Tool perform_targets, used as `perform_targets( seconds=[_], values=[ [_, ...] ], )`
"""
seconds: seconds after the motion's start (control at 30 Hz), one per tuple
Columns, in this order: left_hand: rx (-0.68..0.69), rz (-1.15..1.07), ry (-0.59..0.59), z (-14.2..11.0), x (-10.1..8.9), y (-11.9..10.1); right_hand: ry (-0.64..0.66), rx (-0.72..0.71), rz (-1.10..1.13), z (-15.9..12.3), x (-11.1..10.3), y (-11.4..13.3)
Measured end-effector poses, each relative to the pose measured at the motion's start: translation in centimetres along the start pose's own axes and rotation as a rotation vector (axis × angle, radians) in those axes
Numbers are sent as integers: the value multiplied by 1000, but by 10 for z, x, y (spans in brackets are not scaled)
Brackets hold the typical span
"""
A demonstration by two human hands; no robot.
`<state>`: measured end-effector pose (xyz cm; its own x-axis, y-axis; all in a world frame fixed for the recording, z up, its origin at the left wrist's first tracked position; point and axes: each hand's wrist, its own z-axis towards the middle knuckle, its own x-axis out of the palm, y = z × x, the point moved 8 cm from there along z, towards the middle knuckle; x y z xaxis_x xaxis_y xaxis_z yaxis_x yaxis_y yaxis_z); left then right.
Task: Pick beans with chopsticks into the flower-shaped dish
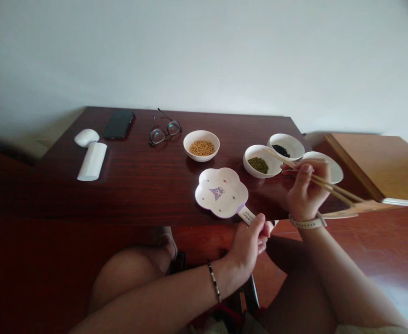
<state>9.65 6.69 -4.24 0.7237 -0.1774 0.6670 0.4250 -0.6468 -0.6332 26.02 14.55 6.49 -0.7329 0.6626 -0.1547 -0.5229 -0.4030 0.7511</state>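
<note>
My left hand (247, 246) grips the handle (246, 215) of a white flower-shaped dish (207, 195), which has a cartoon print and holds nothing visible. My right hand (306, 195) holds wooden chopsticks (329, 184) above the table, their tips reaching over a white bowl (273, 172) of green mung beans. Behind that bowl is a smaller white bowl (287, 138) of black seeds or beans. Farther left, a white bowl (201, 157) holds yellow soybeans. My right hand partly hides a shallow white dish (334, 174).
The items stand on a dark reddish-brown wooden table (155, 185). Glasses (165, 132), a black phone (119, 124), a white rounded object (86, 137) and a white oblong case (92, 161) lie at the far left. A wooden board (371, 162) stands at right.
</note>
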Motion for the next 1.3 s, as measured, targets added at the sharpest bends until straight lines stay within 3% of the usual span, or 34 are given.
perform_targets(
  seconds=[0.1, 0.33, 0.83, 1.17, 1.3],
  values=[
    [-8, 42, -22, -8, -10, -5, 36, -205, -154, -20, -3, 15],
    [28, 90, -57, -34, -34, -20, 260, -304, -282, -52, 6, 16],
    [239, 196, -240, -72, -104, -75, 524, -235, -438, -56, 35, -10],
    [383, 176, -461, -106, -155, -153, 556, -259, -438, -57, 40, -8],
    [414, 203, -539, -108, -166, -172, 558, -276, -404, -56, 40, -3]
  ],
)
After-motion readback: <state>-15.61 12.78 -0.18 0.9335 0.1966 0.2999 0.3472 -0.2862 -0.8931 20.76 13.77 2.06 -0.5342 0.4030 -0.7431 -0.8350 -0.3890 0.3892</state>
